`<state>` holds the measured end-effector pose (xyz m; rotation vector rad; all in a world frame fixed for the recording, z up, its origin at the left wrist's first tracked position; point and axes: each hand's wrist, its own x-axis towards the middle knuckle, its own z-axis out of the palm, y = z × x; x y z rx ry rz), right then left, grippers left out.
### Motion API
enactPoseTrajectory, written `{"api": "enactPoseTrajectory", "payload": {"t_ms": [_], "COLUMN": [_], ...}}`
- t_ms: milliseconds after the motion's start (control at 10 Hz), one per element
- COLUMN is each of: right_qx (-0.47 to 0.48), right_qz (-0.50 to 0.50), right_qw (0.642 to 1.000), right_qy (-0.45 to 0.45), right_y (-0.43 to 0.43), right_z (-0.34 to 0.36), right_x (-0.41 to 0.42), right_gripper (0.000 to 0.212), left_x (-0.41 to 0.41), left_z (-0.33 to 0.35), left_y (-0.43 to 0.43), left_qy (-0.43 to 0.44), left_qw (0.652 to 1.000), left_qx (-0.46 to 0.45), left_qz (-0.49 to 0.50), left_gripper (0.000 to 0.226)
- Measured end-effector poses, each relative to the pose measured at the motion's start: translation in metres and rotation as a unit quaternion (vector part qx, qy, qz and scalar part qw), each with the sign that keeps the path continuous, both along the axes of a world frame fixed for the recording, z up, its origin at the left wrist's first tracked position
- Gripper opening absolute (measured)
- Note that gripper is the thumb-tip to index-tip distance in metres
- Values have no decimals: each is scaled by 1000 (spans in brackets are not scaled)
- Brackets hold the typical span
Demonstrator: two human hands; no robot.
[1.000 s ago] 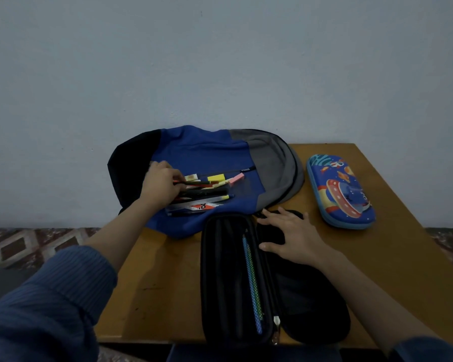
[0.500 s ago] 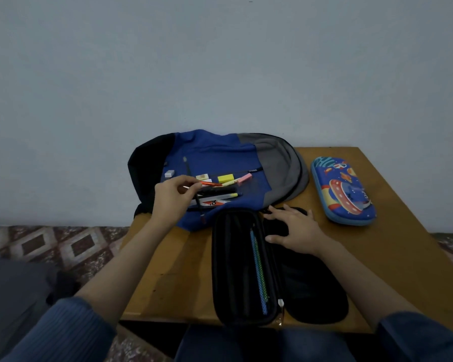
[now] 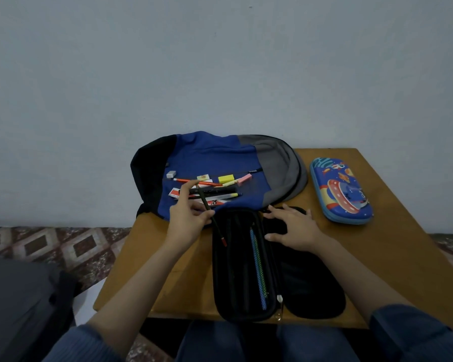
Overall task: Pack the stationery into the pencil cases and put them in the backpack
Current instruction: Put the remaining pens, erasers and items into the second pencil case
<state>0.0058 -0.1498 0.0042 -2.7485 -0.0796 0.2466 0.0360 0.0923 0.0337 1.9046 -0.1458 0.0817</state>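
Blue sleeves point(image 3: 416, 333) frame the near edge of a wooden table point(image 3: 390, 257), where a seated person reaches forward with both forearms. Closest in, a black case point(image 3: 217, 270) lies unzipped at the table's front edge, its lid point(image 3: 311, 283) folded flat to the right. Inside the case a blue pencil point(image 3: 257, 267) and a green pencil point(image 3: 262, 279) lie side by side, lengthwise.

The right hand point(image 3: 293, 231) rests on the lid's far end, fingers straight and spread, gripping nothing. The left hand point(image 3: 187, 218), just left of the case's far end, pinches a dark pencil point(image 3: 217, 228) between thumb and fingertips. The pencil is tilted, its red end hanging over the case's far left corner.

Beyond the hands a blue, black and grey backpack point(image 3: 215, 155) lies flat against the pale wall point(image 3: 220, 74), its near edge meeting the black case. Loose stationery lies on its blue panel: a white eraser point(image 3: 170, 174) at the left, an orange pencil point(image 3: 209, 182), black pens point(image 3: 217, 190), then a yellow eraser point(image 3: 225, 178) and a pink eraser point(image 3: 244, 179) toward the right. A few pieces are partly hidden behind the left hand.

To the right, well apart from the black case, a printed case point(image 3: 340, 190) in blue with a cartoon space design lies closed on the table. Patterned floor point(image 3: 50, 244) tiles show at the left.
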Motion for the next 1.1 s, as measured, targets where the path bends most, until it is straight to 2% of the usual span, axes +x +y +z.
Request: {"api": "enactPoseTrajectory", "payload": {"t_ms": [100,200,300,400,500,600,700,800,900,1000,1100], "right_qx": [4,2,7,8,6,3,1,3,5,5,0], "right_qz": [0,0,1,2,3,1,-1,-2,-4,-5,-6], "right_qw": [1000,1000,1000,1000,1000,1000,1000,1000,1000,1000,1000], "right_qy": [-2,-3,-4,-2,-1,-2,-3,-4,-4,-5,-10], "right_y": [0,-1,-2,-2,-2,-2,-2,-1,-1,-1,0], "right_z": [-2,-3,-4,-4,-3,-3,-4,-4,-5,-5,-6], "right_x": [1,1,2,1,1,1,0,0,0,1,1], "right_gripper": [58,59,59,58,57,58,57,57,57,57,57], "left_x": [1,0,-3,-7,-10,-12,-16,-19,-20,-24,-34], "left_z": [-13,-20,-26,-29,-27,-22,-16,-16,-22,-21,-18], "left_y": [-8,-18,-27,-28,-20,-12,-16,-27,-35,-37,-40], "left_qy": [-6,14,79,152,186,232,258,231,193,232,286], "left_qw": [997,991,982,965,955,953,958,960,958,953,941], "left_qx": [-38,-84,-150,-214,-231,-180,-55,93,168,154,127], "left_qz": [71,101,83,20,-22,-73,-116,-129,-130,-117,-131], "left_gripper": [65,63,64,62,58,61,71,74,60,35,26]}}
